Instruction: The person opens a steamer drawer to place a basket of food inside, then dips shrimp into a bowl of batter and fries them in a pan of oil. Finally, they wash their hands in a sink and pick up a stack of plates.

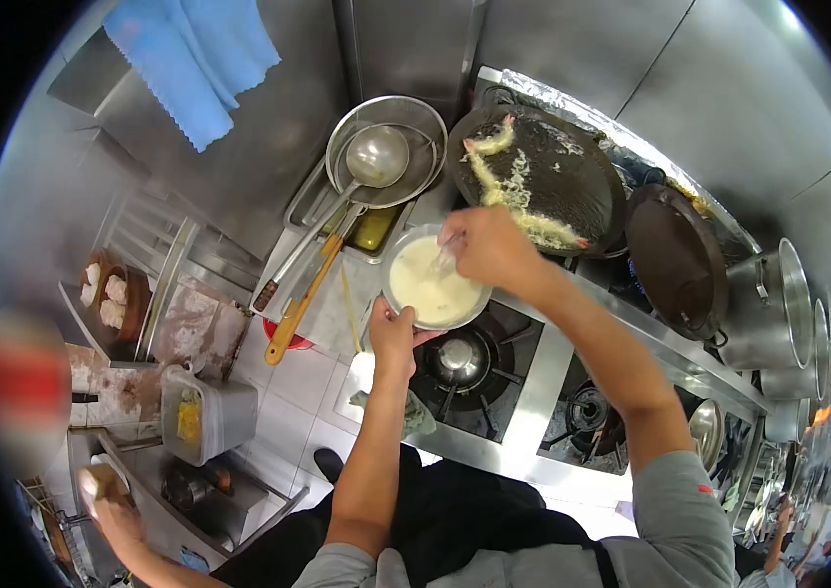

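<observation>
My left hand (393, 335) grips the near left rim of a round bowl (475, 312), thumb over the edge. Pale, creamy batter (425, 294) fills much of it. Above the batter, my right hand (496, 250) has its fingers pinched together, with whitish batter at the fingertips; I cannot tell what they hold. Just beyond that hand, a wide dark pan of oil (582, 186) contains battered prawns (545, 231) and loose batter bits along its left and near side.
A steel ladle (376, 157) rests across a strainer (427, 110), left of the pan. A gas burner (460, 358) lies below the bowl. Right stand a second dark pan (672, 260) and steel pots (773, 304). Another person's hand (117, 514) is at lower left, near a plastic tub (229, 416).
</observation>
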Demonstrator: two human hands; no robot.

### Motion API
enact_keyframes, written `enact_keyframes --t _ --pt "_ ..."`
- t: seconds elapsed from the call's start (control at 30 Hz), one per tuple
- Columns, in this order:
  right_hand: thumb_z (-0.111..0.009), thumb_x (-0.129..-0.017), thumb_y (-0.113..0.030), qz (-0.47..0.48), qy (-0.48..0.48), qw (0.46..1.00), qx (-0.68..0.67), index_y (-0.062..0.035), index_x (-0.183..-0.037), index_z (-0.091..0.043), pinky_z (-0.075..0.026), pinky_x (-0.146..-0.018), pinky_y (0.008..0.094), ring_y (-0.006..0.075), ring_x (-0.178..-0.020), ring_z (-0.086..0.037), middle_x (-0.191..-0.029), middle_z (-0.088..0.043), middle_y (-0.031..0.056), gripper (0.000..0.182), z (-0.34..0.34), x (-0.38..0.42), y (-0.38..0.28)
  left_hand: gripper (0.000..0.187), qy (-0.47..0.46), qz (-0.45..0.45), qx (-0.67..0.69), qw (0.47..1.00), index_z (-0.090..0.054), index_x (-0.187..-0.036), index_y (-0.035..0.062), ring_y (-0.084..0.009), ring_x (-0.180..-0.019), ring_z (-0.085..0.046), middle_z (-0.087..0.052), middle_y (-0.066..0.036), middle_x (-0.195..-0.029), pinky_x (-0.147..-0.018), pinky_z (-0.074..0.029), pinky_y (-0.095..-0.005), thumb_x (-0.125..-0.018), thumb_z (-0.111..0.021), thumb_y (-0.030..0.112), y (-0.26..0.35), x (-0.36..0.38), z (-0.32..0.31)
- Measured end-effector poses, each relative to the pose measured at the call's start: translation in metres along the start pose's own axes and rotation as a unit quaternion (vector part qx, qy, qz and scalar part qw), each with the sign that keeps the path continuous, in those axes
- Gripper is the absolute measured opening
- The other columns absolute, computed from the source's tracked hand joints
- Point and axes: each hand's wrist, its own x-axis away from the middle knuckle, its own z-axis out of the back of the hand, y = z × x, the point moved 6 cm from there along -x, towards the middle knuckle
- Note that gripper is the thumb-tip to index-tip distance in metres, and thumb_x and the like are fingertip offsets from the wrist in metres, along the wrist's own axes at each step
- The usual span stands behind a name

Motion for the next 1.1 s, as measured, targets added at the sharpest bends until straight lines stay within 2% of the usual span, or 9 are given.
enact_keyframes --t 0.2,0.47,0.53,0.63,0.8,0.83,0.9,1.07,1.1 --pt "-0.061 -0.069 -0.001 0.044 0.048 0.995 0.081 -0.0015 -0.077 -0.07 -0.053 -0.065 0.033 0.0269 -0.067 -0.068 -0.07 -0.067 0.0159 0.012 0.109 -0.028 -0.024 0.02 -0.078 0.011 0.005 0.997 -0.042 -0.101 -0.0035 -0.033 -0.08 -0.069 -0.06 -0.021 -0.099 -0.06 -0.064 -0.0407 -0.082 -0.047 -0.005 0.03 -0.001 -0.071" --pt "-0.06 -0.069 -0.001 -0.061 0.049 0.988 0.134 0.0006 -0.08 -0.07 -0.052 -0.065 0.0308 0.0215 -0.064 -0.066 -0.071 -0.068 0.0141 0.015 0.182 -0.044 0.016 0.026 -0.156 0.03 0.031 0.987 -0.041 -0.105 -0.0058 -0.0344 -0.079 -0.069 -0.059 -0.021 -0.099 -0.061 -0.064 -0.0429 -0.081 -0.048 -0.005 0.033 -0.018 -0.149" --pt "-0.06 -0.069 -0.001 -0.096 0.053 0.986 0.127 0.0005 -0.08 -0.071 -0.052 -0.064 0.0296 0.0193 -0.064 -0.065 -0.07 -0.068 0.0135 0.016 0.197 -0.045 0.024 0.016 -0.169 0.024 0.042 0.985 -0.035 -0.085 0.0004 -0.0348 -0.073 -0.068 -0.054 -0.018 -0.089 -0.058 -0.065 -0.0441 -0.083 -0.049 -0.007 0.034 -0.023 -0.164" --pt "-0.06 -0.069 0.001 -0.116 0.075 0.983 0.123 0.0 -0.079 -0.071 -0.05 -0.063 0.0275 0.0151 -0.063 -0.063 -0.068 -0.067 0.0099 0.015 0.22 -0.049 0.041 0.015 -0.173 0.029 0.041 0.984 -0.036 -0.085 -0.0001 -0.0345 -0.074 -0.068 -0.054 -0.017 -0.089 -0.059 -0.065 -0.0436 -0.082 -0.049 -0.006 0.033 -0.031 -0.176" --pt "-0.06 -0.07 0.002 -0.142 0.123 0.967 0.169 0.0 -0.08 -0.071 -0.05 -0.064 0.0264 0.0126 -0.065 -0.062 -0.069 -0.067 0.0074 0.015 0.262 -0.059 0.05 0.013 -0.165 0.042 0.02 0.985 -0.038 -0.088 -0.0014 -0.0334 -0.075 -0.068 -0.054 -0.016 -0.089 -0.059 -0.065 -0.0425 -0.082 -0.049 -0.006 0.028 -0.04 -0.177" --pt "-0.061 -0.071 0.001 -0.159 0.12 0.964 0.178 -0.0001 -0.081 -0.071 -0.051 -0.065 0.0268 0.0135 -0.066 -0.064 -0.07 -0.068 0.0097 0.015 0.265 -0.061 0.054 0.013 -0.158 0.035 0.019 0.987 -0.039 -0.09 -0.0019 -0.0334 -0.075 -0.068 -0.054 -0.016 -0.09 -0.058 -0.065 -0.0423 -0.082 -0.049 -0.006 0.028 -0.04 -0.173" --pt "-0.061 -0.071 -0.001 -0.15 0.12 0.967 0.17 -0.0013 -0.081 -0.072 -0.051 -0.065 0.0274 0.0145 -0.066 -0.064 -0.07 -0.068 0.0107 0.015 0.259 -0.065 0.073 0.016 -0.148 0.039 0.009 0.988 -0.042 -0.097 -0.0034 -0.0336 -0.078 -0.068 -0.054 -0.017 -0.095 -0.058 -0.065 -0.0415 -0.082 -0.048 -0.006 0.025 -0.041 -0.161" --pt "-0.061 -0.07 -0.006 -0.14 0.103 0.971 0.166 -0.0052 -0.082 -0.073 -0.052 -0.066 0.0289 0.0173 -0.066 -0.067 -0.07 -0.068 0.0117 0.017 0.213 -0.07 0.134 0.018 -0.097 0.038 0.012 0.994 -0.043 -0.1 -0.0036 -0.0324 -0.078 -0.069 -0.056 -0.018 -0.098 -0.057 -0.065 -0.0397 -0.083 -0.049 -0.005 0.019 -0.032 -0.121" --pt "-0.061 -0.069 -0.007 -0.148 0.113 0.973 0.133 -0.0056 -0.079 -0.073 -0.053 -0.067 0.0318 0.0226 -0.067 -0.067 -0.07 -0.068 0.0136 0.016 0.204 -0.069 0.153 0.019 -0.086 0.036 0.012 0.996 -0.043 -0.101 -0.0035 -0.0319 -0.078 -0.069 -0.057 -0.019 -0.099 -0.057 -0.065 -0.0389 -0.083 -0.05 -0.005 0.02 -0.028 -0.112"
